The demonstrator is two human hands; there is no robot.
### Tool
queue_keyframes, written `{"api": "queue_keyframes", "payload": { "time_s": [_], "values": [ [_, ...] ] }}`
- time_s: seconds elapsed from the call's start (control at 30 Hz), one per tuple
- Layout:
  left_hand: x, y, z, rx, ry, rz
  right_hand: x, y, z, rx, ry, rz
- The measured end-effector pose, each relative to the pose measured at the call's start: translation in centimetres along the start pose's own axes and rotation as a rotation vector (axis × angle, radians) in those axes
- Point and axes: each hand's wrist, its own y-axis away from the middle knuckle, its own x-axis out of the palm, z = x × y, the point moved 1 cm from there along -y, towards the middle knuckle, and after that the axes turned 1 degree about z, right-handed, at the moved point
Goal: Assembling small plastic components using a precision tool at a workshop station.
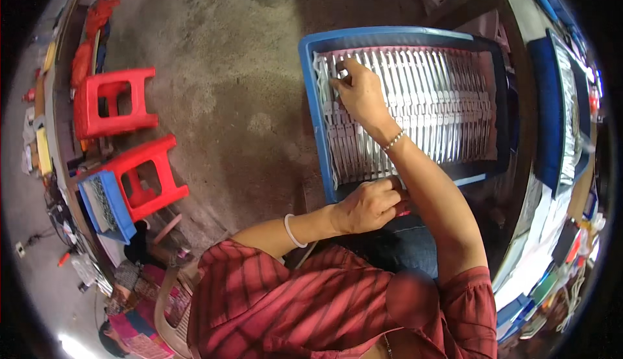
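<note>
A blue plastic bin (pixel 319 137) in front of me holds rows of slim silvery metal strips (pixel 422 99), packed side by side with pale tabs across the middle. My right hand (pixel 362 96), a beaded bracelet at its wrist, reaches over the strips to their far left corner. Its thumb and forefinger pinch around the end of one strip. At the bin's near rim, my left hand (pixel 373 204) is closed, with a white bangle on its wrist. The curled fingers hide what it grips, if anything.
Two red plastic stools (pixel 120 102) stand at the left on the concrete floor (pixel 253 67). A small blue tray (pixel 107 206) of metal pieces rests by the nearer one. At right, another blue bin (pixel 550 109) stands on a cluttered bench. A person (pixel 139 294) sits at lower left.
</note>
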Motion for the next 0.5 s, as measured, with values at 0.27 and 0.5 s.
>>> {"api": "queue_keyframes", "payload": {
  "time_s": [0.27,0.5],
  "values": [
    [0.22,0.52,0.21,0.028,-0.01,-0.017,0.26,0.08,0.65,-0.041,0.214,-0.063],
    [0.48,0.61,0.37,0.048,-0.05,-0.017,-0.56,-0.02,0.77,-0.063,0.223,0.028]
  ]
}}
